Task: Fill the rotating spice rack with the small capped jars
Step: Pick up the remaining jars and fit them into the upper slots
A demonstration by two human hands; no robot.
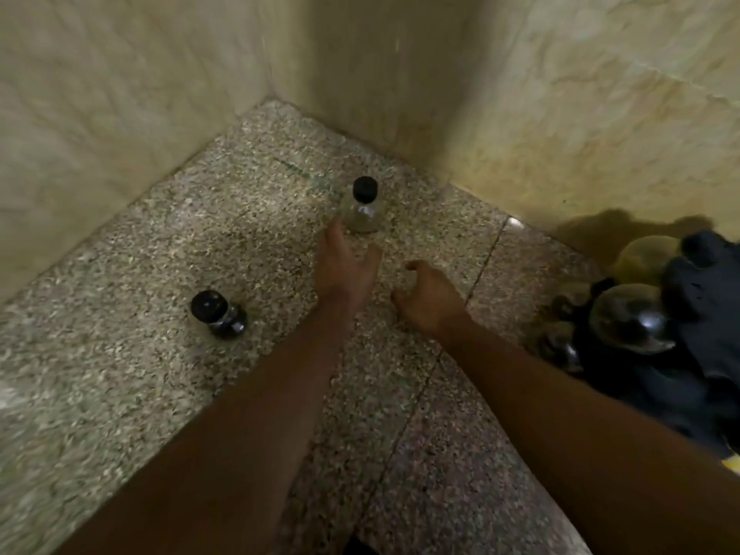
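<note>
While a clear capped jar (361,206) stands upright at frame centre on the speckled surface (140,242), the left hand (345,266) reaches just beside it, fingers (334,234) spread, empty. A second jar (219,314) stands lower left. The right hand (430,298) hovers, fingers loosely curled, grasping nothing. A blurred dark rack (648,314) sits at right.

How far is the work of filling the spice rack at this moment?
Done: a dark rack at the right edge seems to hold some jars, but blur hides how many. In hand: nothing; the left hand reaches, open, toward the far jar, and the right hand is empty. Left: that jar and the near jar stand on the counter.
</note>
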